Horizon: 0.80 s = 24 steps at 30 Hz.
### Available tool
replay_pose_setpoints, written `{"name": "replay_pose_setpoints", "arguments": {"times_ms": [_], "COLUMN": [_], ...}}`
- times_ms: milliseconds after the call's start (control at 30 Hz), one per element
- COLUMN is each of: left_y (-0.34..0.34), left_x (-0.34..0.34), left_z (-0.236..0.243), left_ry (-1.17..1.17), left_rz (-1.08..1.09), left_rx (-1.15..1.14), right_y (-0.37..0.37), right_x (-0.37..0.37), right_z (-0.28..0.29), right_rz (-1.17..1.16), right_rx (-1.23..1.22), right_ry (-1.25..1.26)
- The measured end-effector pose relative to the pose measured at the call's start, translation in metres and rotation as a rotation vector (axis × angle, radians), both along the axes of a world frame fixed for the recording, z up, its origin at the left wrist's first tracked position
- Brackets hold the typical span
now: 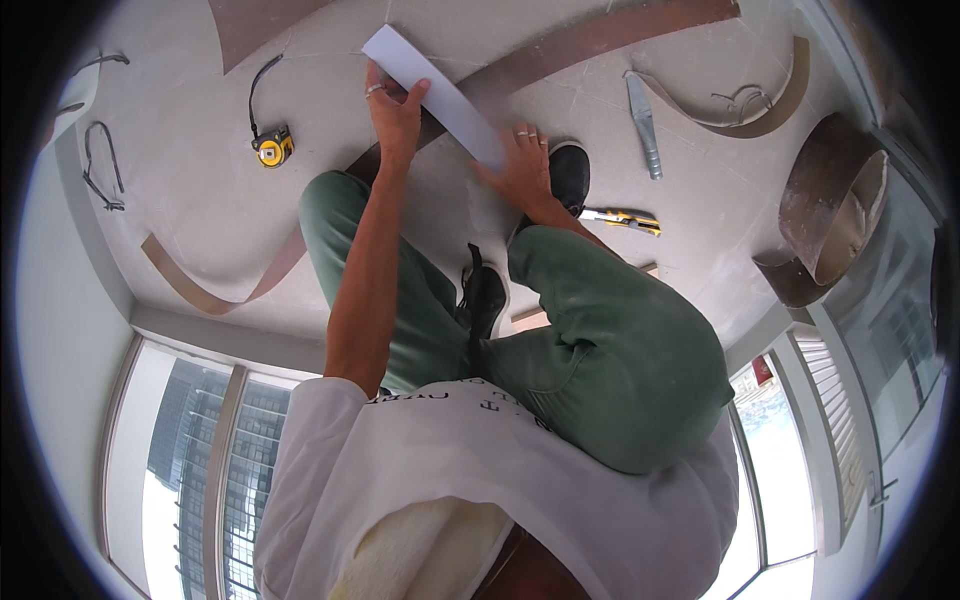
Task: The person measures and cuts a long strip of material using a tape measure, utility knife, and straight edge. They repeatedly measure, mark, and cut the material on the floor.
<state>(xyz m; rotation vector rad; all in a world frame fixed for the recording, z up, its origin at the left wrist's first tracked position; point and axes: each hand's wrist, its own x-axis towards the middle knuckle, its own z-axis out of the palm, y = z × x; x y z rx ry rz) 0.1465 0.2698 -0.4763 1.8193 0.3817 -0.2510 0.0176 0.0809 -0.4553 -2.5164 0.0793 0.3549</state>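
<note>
My left hand (395, 125) grips a long white strip (450, 105) near its upper left end, thumb on top. The fingers of my right hand (525, 175) are stretched out at the strip's lower right end, touching it; that hand is slightly blurred. Beneath both lies a long brown strip (590, 45) on the tiled floor. A black shoe (570, 175) is just beside my right hand, with a yellow utility knife (625, 220) past it. A grey tapered tool (642, 125) lies farther right, and a yellow tape measure (272, 146) to the left.
Curved brown offcuts (215, 300) and a curled brown piece (820, 200) lie around me, with looped dark cords (105, 165) at the left. My bent legs in green trousers (615, 350) fill the middle. Walls (55, 300) and glazed openings (190, 440) border the space.
</note>
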Motion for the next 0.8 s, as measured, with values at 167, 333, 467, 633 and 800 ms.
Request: {"name": "replay_pose_setpoints", "arguments": {"times_ms": [167,333,467,633,800], "left_y": [0.000,0.002,0.007,0.008,0.009], "left_x": [0.002,0.004,0.004,0.003,0.002], "left_z": [0.005,0.001,-0.007,-0.010,-0.016], "left_ry": [0.019,0.016,-0.029,-0.044,-0.012], "left_rz": [0.007,-0.044,-0.105,-0.105,-0.067], "left_rx": [-0.096,-0.094,-0.006,-0.038,-0.034], "right_y": [-0.001,-0.001,0.000,0.001,0.003], "right_x": [0.009,0.011,0.008,0.008,0.010], "right_z": [0.006,0.010,0.004,0.004,0.006], "right_rz": [0.042,0.020,0.017,0.025,0.021], "right_rx": [-0.025,-0.003,-0.014,-0.050,-0.062], "right_ry": [-0.037,0.015,-0.021,-0.073,-0.014]}}
